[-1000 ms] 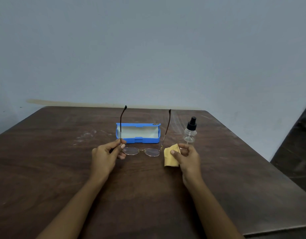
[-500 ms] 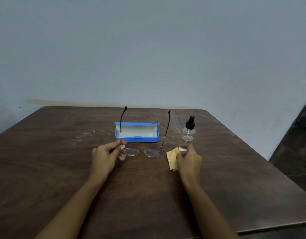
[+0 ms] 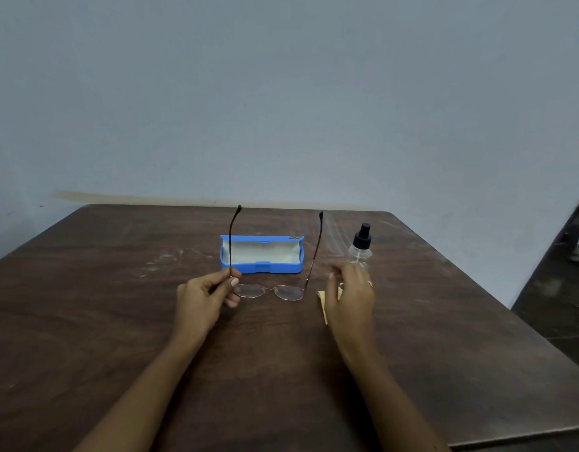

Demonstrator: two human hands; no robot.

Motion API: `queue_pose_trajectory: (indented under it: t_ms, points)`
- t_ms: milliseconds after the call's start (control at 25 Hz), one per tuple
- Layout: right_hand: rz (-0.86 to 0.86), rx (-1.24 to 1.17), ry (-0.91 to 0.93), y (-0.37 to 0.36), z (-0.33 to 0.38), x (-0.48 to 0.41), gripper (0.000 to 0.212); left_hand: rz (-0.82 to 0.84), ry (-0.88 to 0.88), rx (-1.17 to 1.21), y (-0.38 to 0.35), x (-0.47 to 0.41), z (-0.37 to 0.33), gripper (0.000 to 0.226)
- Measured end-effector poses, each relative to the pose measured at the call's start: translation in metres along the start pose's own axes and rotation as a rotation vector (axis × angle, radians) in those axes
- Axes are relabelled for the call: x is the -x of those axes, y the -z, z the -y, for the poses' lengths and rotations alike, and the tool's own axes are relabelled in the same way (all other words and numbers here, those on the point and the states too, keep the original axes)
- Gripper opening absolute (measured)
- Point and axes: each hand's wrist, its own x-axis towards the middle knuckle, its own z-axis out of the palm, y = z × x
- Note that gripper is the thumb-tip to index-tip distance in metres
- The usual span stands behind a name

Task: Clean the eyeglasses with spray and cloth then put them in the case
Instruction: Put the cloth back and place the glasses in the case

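So over to the left of the blue case (image 3: 262, 268), the left hand (image 3: 203, 298) is hovering just above the dark wooden tabletop (image 3: 86, 321). Its fingers (image 3: 228, 283) are pinching the eyeglasses (image 3: 249, 290) by one temple arm, right near the hinge, thumb and index pressed together on it and the other fingers curled in underneath.

The eyeglasses are hanging out to the right of that pinch, directly in front of the case on the near side, lenses low and facing the person. Both temple arms are sticking up and away. The pinched one is crossing in front of the case's left end and the other is rising just past its right end. Only that one arm is being touched, the rest of the frame is free.

The case itself is sitting open, pale lining showing.

Near-right of the case, a yellow cloth (image 3: 323, 308) is lying on the tabletop, mostly hidden under the right hand (image 3: 351, 301). That hand is pretty blurry, but its fingers (image 3: 353, 274) are looking loosely spread and relaxed, not wrapped around anything. They're reaching up close to the base of the clear spray bottle (image 3: 360, 249) with the black cap, which is standing upright to the right of the case. Can't tell if they're actually touching it.
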Motion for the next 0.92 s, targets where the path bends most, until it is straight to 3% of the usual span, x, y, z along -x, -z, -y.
queue_pose_trajectory:
  t_ms: [120, 280, 920]
  points:
    - [0.105, -0.214, -0.109, -0.008, 0.007, -0.009, 0.026, -0.001, 0.009, -0.01, 0.0, 0.001, 0.0, 0.017]
    - [0.244, -0.292, -0.167, -0.02, 0.01, -0.012, 0.028, -0.02, 0.031, -0.006, 0.001, -0.001, 0.0, 0.018]
    - [0.213, -0.26, -0.021, -0.023, -0.002, 0.006, 0.041, 0.023, 0.017, -0.008, -0.001, 0.001, -0.005, 0.017]
